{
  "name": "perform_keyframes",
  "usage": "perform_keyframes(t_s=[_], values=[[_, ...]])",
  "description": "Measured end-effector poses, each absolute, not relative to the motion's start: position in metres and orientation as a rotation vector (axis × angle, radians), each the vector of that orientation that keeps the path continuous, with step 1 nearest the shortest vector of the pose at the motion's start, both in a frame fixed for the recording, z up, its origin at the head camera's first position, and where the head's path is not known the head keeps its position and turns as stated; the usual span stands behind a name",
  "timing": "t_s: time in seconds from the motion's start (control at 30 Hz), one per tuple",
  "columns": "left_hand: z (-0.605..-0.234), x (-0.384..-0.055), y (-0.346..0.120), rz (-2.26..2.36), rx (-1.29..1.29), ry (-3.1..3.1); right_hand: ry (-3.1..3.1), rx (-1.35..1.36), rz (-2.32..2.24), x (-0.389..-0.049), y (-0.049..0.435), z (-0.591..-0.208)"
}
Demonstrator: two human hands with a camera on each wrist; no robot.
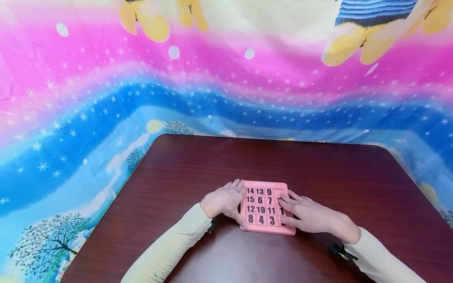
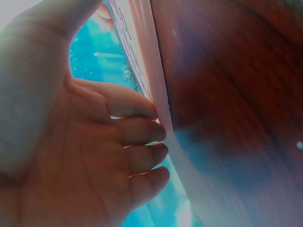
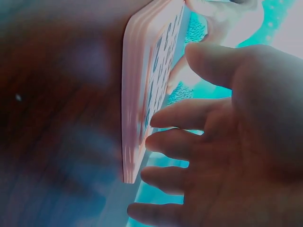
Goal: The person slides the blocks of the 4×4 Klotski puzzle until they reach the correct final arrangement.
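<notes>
A pink sliding number puzzle (image 1: pixel 260 205) lies flat on the table, its tiles printed with black numbers. The top row reads 14, 13, 9, with a gap at its right end. My left hand (image 1: pixel 223 199) rests along the puzzle's left side, thumb by the lower left corner and fingers towards the upper left. In the left wrist view, fingertips (image 2: pixel 158 130) touch the frame's edge. Over the right column reaches my right hand (image 1: pixel 311 212), fingers extended and hiding some tiles. The right wrist view has its fingers (image 3: pixel 175 144) spread beside the puzzle (image 3: pixel 135 101); contact is unclear there.
The dark reddish-brown table (image 1: pixel 198 165) has rounded far corners. Behind it hangs a colourful cloth (image 1: pixel 226 78) with pink and blue bands, snowflakes and trees. Pale sleeves cover both forearms, and a black strap device (image 1: pixel 343 252) sits at the right wrist.
</notes>
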State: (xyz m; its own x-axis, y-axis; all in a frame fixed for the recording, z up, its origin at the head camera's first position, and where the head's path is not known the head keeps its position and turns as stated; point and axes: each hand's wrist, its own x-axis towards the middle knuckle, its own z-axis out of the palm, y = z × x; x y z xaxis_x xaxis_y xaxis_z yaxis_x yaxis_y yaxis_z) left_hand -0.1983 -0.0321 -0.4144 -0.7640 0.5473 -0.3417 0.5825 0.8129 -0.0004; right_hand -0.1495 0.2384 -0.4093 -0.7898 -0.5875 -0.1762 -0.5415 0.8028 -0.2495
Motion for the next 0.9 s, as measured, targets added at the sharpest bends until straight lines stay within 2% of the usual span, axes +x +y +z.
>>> perform_keyframes(t_s=[0.33, 0.9], values=[[-0.415, -0.198, -0.033, -0.174, 0.897, 2.690, 2.764, -0.896, -0.224, -0.142, 0.242, -0.410], [-0.413, -0.197, -0.034, -0.171, 0.901, 2.676, 2.789, -0.856, -0.223, -0.152, 0.239, -0.412]])
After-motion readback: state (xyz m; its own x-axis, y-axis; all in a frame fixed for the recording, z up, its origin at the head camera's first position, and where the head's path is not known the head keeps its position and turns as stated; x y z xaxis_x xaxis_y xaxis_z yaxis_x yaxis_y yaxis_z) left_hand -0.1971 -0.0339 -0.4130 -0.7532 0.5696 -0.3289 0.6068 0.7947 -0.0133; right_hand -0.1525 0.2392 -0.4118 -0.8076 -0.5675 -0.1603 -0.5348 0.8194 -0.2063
